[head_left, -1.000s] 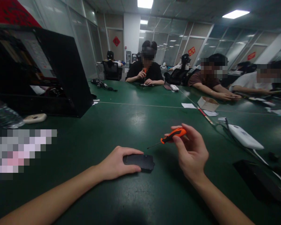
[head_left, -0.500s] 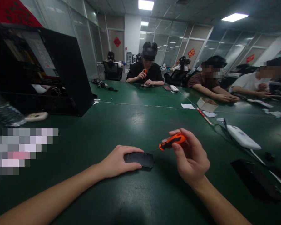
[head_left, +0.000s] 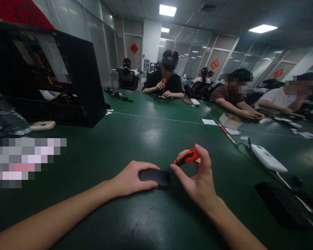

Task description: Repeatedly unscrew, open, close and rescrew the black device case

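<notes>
My left hand (head_left: 131, 178) lies closed over the left end of a flat black device (head_left: 156, 177) on the green table (head_left: 151, 135), pinning it down. My right hand (head_left: 198, 178) grips an orange-and-black screwdriver (head_left: 185, 157) by its handle. The thin shaft slants down to the left, and its tip reaches the right end of the black device, just under my right thumb.
A large black case (head_left: 75, 76) stands at the left, with a beige mouse (head_left: 43, 125) in front of it. A white device (head_left: 268, 158) with cables, a black slab (head_left: 279, 205) and a small cardboard box (head_left: 231, 121) lie to the right. Several people sit along the far side.
My right hand has come left and down with the screwdriver, bringing its tip from the air onto the black device. My left hand has stayed on the device.
</notes>
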A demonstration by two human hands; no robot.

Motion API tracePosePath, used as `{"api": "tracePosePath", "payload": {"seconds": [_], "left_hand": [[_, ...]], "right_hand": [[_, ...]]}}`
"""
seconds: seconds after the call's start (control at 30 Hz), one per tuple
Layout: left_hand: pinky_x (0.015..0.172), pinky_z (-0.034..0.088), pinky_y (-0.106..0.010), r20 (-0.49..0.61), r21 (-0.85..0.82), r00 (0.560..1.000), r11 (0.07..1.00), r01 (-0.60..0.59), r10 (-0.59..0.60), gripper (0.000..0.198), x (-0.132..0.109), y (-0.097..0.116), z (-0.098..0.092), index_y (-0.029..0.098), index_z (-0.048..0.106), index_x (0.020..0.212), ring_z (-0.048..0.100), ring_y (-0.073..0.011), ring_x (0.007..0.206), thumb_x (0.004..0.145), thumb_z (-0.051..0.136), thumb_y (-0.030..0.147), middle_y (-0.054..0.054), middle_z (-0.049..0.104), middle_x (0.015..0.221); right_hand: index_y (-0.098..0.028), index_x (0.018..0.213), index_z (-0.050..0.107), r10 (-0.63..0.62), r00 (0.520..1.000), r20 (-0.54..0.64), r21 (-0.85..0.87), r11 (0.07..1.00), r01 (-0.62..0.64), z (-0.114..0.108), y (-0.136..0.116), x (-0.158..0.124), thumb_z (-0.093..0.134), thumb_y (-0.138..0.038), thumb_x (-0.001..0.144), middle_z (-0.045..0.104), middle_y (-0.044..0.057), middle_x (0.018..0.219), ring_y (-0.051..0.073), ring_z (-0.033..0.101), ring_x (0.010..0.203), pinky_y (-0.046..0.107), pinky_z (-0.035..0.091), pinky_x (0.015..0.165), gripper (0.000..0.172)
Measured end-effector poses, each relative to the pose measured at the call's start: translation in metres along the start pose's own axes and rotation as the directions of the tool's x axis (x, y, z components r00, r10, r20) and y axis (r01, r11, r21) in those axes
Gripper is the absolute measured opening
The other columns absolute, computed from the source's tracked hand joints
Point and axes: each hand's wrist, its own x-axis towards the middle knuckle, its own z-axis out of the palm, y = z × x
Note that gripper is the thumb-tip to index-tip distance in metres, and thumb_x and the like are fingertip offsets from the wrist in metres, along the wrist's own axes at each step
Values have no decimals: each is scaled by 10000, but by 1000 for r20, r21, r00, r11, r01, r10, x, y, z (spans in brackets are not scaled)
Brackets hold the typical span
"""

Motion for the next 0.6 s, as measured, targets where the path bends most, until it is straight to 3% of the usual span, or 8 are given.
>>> {"api": "tracePosePath", "payload": {"seconds": [0.2,0.33,0.43,0.53,0.6], "left_hand": [[898,513,-328,-7,13,1000,1000,-13,13,418,0,-3,1,248,705,1241,707,-245,1048,860,760,408,-31,758,1183],[889,513,-324,-10,2,1000,1000,-21,21,404,0,-4,1,242,708,1233,710,-240,1027,865,757,401,-31,761,1168],[879,516,-317,-12,2,999,1000,-32,32,402,0,-3,1,244,710,1230,713,-235,1012,864,761,400,-28,762,1159],[879,517,-317,-14,8,999,999,-32,32,402,-1,-3,2,247,706,1237,711,-236,1022,867,759,396,-27,760,1168],[891,514,-325,-19,13,999,1000,-26,27,407,-1,-3,2,246,703,1241,708,-239,1038,868,758,400,-30,757,1179]], "right_hand": [[-362,1544,264,116,987,108,80,989,-124,-7,-1,6,701,-178,899,678,15,1024,208,721,925,458,596,944,800],[-383,1562,207,63,986,152,125,989,-82,-8,1,9,686,-158,901,674,10,1033,211,729,932,466,601,919,847],[-404,1551,219,26,989,143,65,997,-36,-8,3,9,747,-193,864,656,2,1020,215,728,885,466,613,867,892],[-406,1528,272,38,994,101,7,999,-39,-9,2,6,765,-203,854,645,10,1044,211,731,873,464,613,870,859],[-404,1521,280,53,994,99,57,997,-59,-9,1,5,727,-175,879,650,13,1065,201,736,888,448,610,890,816]]}}
